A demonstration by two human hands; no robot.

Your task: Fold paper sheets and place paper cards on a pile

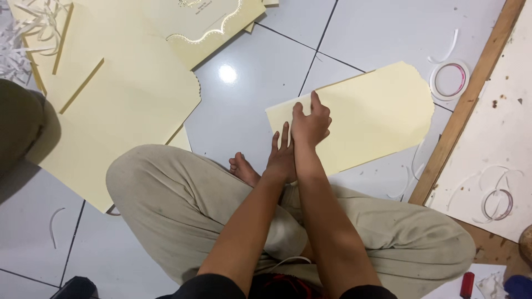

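A cream card sheet (pixel 377 111) with a scalloped right end lies on the white tiled floor in front of my crossed legs. My right hand (pixel 310 123) presses on its left end, fingers curled down onto the paper near the folded edge. My left hand (pixel 281 158) lies flat just below it, fingers stretched out on the sheet's lower left corner. Neither hand grips anything. My bare foot (pixel 244 169) shows beside the left hand.
A pile of cream card sheets (pixel 116 94) covers the floor at the left, one with a gold scalloped edge (pixel 205 33). A tape roll (pixel 449 80) lies at the right by a wooden strip (pixel 471 99). Paper strips (pixel 22 39) lie top left.
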